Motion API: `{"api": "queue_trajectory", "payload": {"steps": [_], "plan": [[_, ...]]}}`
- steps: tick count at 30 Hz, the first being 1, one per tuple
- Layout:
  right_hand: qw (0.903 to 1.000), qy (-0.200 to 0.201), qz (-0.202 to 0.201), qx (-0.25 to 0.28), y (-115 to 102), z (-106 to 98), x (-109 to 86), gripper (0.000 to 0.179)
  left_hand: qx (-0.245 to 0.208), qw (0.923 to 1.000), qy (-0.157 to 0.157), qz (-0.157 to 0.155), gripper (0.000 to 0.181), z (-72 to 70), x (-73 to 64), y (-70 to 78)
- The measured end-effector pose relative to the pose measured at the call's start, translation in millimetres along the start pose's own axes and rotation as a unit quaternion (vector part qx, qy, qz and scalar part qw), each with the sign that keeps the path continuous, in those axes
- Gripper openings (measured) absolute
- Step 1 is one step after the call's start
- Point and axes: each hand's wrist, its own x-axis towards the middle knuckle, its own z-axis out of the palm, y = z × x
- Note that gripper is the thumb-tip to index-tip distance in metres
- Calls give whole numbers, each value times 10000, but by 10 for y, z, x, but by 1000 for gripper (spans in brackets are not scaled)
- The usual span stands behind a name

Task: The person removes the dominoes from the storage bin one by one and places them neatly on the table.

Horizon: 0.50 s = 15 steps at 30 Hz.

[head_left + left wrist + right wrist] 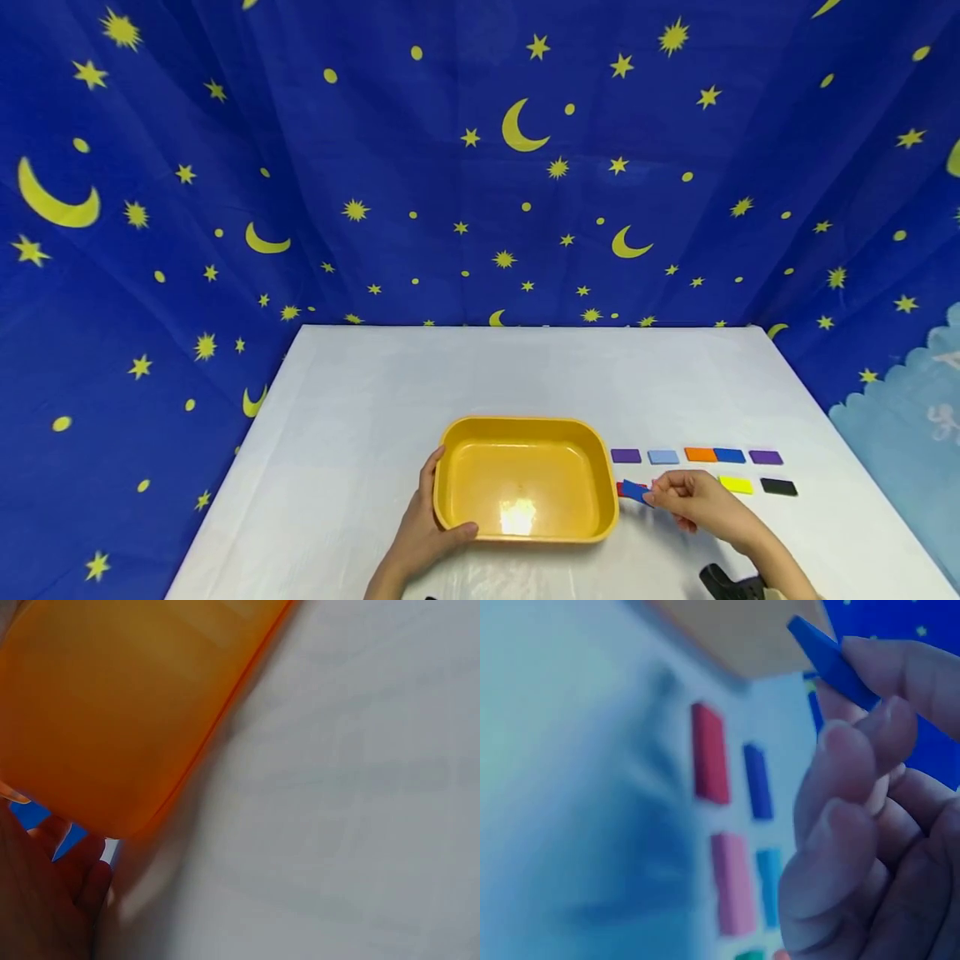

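A yellow plastic tub (517,467) sits on the white table with nothing inside. My left hand (427,533) grips its left side, thumb at the near rim and fingers along the outer wall. Between thumb and fingertips my right hand (701,504) pinches a thin blue block (832,664), raised just right of the tub. In the right wrist view a red block (709,754) and a pink block (733,885) lie below that hand, beside a purple block (757,780) and a light blue block (769,885). The edge of a green block (750,955) shows at the bottom.
Right of the tub, the back row also holds an orange block (701,454), another blue block (729,456) and a second purple block (766,457). Nearer lie a yellow block (736,485) and a black block (779,487). A starry blue curtain (450,167) surrounds the table.
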Motion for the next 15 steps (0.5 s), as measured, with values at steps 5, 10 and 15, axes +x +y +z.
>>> {"api": "queue_trajectory", "payload": {"steps": [5,10,15], "plan": [[9993,-256,247,-101,170,-1,-23,36,-99,9999,-2,31,109,4,0,-4],[9973,-611,311,-270,210,36,-2,30,-158,9999,38,0,109,14,1,-19],[9960,-554,388,-588,216,76,30,27,-54,10000,45,-22,110,15,5,-26]]}}
